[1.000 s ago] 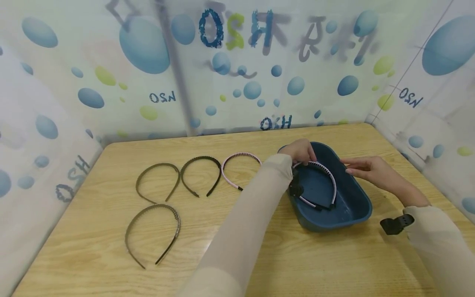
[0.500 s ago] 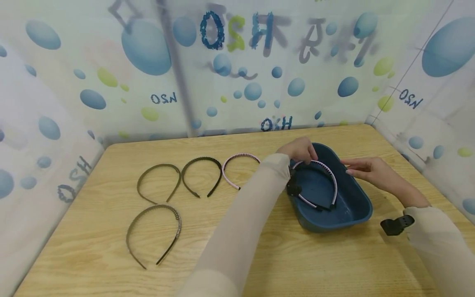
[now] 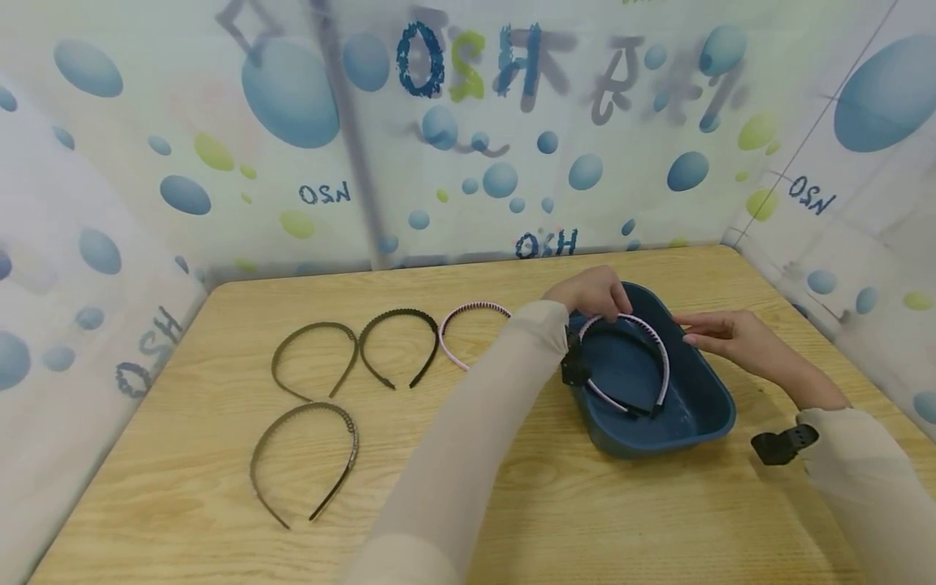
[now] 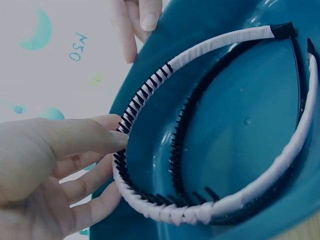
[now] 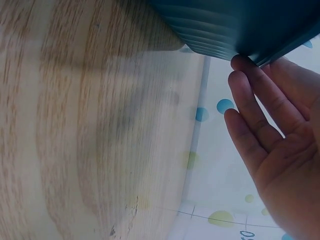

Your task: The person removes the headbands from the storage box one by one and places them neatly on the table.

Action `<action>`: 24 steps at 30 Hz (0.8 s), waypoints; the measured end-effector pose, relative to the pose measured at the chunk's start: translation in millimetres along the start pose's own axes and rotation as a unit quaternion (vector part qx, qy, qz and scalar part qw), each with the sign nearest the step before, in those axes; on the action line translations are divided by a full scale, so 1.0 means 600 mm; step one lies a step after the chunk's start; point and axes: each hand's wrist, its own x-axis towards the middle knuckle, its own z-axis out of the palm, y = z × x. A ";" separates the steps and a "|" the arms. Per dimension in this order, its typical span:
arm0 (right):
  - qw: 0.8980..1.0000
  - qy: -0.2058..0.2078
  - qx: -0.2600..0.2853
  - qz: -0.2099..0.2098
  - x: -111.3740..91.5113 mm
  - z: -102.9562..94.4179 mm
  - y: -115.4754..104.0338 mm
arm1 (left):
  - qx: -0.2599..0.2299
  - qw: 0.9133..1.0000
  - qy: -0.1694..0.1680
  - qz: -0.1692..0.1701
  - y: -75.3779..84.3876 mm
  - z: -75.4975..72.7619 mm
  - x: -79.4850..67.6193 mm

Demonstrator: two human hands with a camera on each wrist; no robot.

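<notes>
Head view: the left hand (image 3: 591,294) pinches the arch of a pale pink headband (image 3: 665,361), which is inside a blue tub (image 3: 636,443) at the right part of the worktop (image 3: 197,390). The right hand (image 3: 731,337) is at the tub's right rim. The black wrist unit (image 3: 574,364) on the left arm overlaps the rim in this view; contact cannot be told. Laid out left of the tub: a second pink headband (image 3: 475,305), partly behind the left sleeve (image 3: 475,431); a black headband (image 3: 400,312); an upper brownish headband (image 3: 322,325) and a lower brownish headband (image 3: 355,445).

Left wrist view: thumb on the toothed stretch of the arch, a finger behind it. A dark toothed headband (image 4: 194,97) lies beneath the pale pink headband, inside the tub. Whether the two touch is unclear. Judgement: the teeth could snag, so best to hold the arch firmly at this one place, move it without twisting, and guide both tips clear of the tub wall and wrist unit clear of the rim.

Right wrist view: fingers nearly straight, tips against the outer wall just under the rim; the thumb's contact is hidden. Judgement: light steadying should suffice; a harder push might slide the tub.
</notes>
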 end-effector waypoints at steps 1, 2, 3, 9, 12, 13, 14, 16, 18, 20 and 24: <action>1.000 0.000 0.000 0.001 0.000 0.000 0.000 | 0.000 1.000 -0.002 0.001 0.001 -0.001 0.000; 1.000 -0.001 0.000 0.002 0.001 0.000 0.000 | -0.001 1.000 -0.004 0.003 0.003 -0.002 -0.001; 1.000 -0.001 0.000 0.002 0.001 0.000 0.001 | -0.002 1.000 -0.006 0.004 0.004 -0.003 -0.002; 1.000 -0.002 0.002 0.001 0.002 0.000 0.002 | -0.005 1.000 -0.016 0.013 0.010 -0.011 -0.007; 1.000 -0.002 0.004 0.001 0.002 0.001 0.004 | 0.003 1.000 -0.018 0.023 0.012 -0.015 -0.006; 1.000 -0.002 0.005 0.001 0.002 0.001 0.004 | 0.006 0.999 -0.018 0.028 0.013 -0.016 -0.005; 1.000 -0.003 0.006 0.001 0.002 0.001 0.004 | 0.008 0.999 -0.018 0.034 0.013 -0.017 -0.004; 1.000 -0.003 0.008 0.002 0.001 0.001 0.005 | 0.010 0.999 -0.018 0.042 0.015 -0.020 -0.002; 1.000 -0.002 0.009 0.003 0.000 0.001 0.005 | 0.013 0.998 -0.020 0.053 0.017 -0.023 0.000; 1.000 -0.001 0.011 0.001 0.000 0.001 0.005 | 0.020 0.998 -0.020 0.064 0.020 -0.028 -0.001; 1.000 -0.001 0.014 -0.002 0.001 0.000 0.004 | 0.032 0.997 -0.018 0.070 0.030 -0.039 -0.007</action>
